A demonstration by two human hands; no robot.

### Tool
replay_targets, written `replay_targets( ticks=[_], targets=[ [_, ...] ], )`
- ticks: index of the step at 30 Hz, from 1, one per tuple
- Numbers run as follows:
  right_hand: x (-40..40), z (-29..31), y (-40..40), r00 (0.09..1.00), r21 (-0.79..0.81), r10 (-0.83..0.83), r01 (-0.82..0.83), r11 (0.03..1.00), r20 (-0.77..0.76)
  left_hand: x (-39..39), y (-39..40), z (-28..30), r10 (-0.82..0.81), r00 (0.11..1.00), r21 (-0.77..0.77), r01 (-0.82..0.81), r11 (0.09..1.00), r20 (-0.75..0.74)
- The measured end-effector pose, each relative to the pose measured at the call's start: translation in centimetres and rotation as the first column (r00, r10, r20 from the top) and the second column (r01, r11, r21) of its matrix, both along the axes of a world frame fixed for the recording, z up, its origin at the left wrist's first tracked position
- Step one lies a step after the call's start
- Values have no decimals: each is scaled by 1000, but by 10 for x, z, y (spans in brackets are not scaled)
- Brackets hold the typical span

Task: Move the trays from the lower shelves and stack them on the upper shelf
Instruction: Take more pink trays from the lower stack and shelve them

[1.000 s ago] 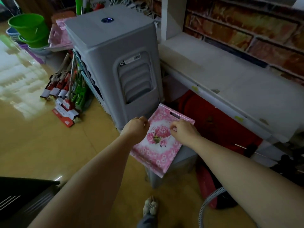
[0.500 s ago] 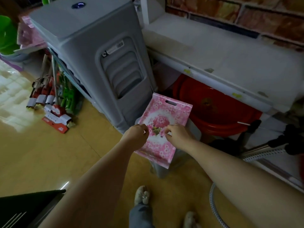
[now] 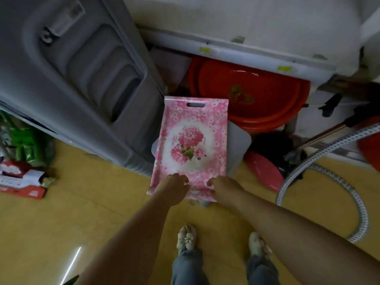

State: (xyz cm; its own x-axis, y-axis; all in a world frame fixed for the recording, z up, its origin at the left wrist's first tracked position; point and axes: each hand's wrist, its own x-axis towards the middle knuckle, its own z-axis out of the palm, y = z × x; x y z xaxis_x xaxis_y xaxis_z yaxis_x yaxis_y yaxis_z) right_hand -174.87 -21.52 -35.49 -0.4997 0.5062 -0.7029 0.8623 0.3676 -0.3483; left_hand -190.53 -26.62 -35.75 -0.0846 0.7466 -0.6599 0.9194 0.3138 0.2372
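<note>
Left hand (image 3: 173, 187): fingers curled over the near edge of the tray (image 3: 191, 145), gripping it at its near-left corner. Right hand (image 3: 223, 189): fingers curled likewise on the same edge toward the near-right corner; fingertips hidden against the tray. Both forearms reach forward from 6 o'clock, converging on the tray, knuckles up.

Tray: pink, floral, with a slot handle at its far end, lying lengthwise toward 12 o'clock on a grey stool (image 3: 239, 145), its near end overhanging the stool. It sits below the white shelf (image 3: 246, 27), which runs across the 12 to 2 o'clock sector.

At 1 o'clock from the tray, red basins (image 3: 257, 89) sit under the shelf. At 10 o'clock stands a grey cooler (image 3: 72, 68); its label is blurred, unreadable. A hose (image 3: 349, 192) coils at 3 o'clock. Packets (image 3: 22, 177) at 9 o'clock: print illegible
</note>
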Motion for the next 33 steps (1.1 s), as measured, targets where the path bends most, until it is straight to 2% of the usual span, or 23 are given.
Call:
replay_targets(
  ticks=[7, 12, 19, 33],
  targets=[
    [-17, -41, -17, 999, -23, 38, -38, 999, 32, -6, -3, -40, -119, 993, -81, 120, 989, 9],
    [-22, -49, -21, 999, 11, 45, -45, 999, 23, -8, -3, -51, -144, 989, -46, 146, 988, 38],
    [-28, -60, -23, 983, 55, 168, -172, 984, 76, -17, 1, -56, -248, 968, -45, 250, 967, 35],
    [-34, -46, -19, 987, 4, 142, -143, 990, 74, -12, 0, -44, -308, 951, -9, 308, 951, 29]
  ],
)
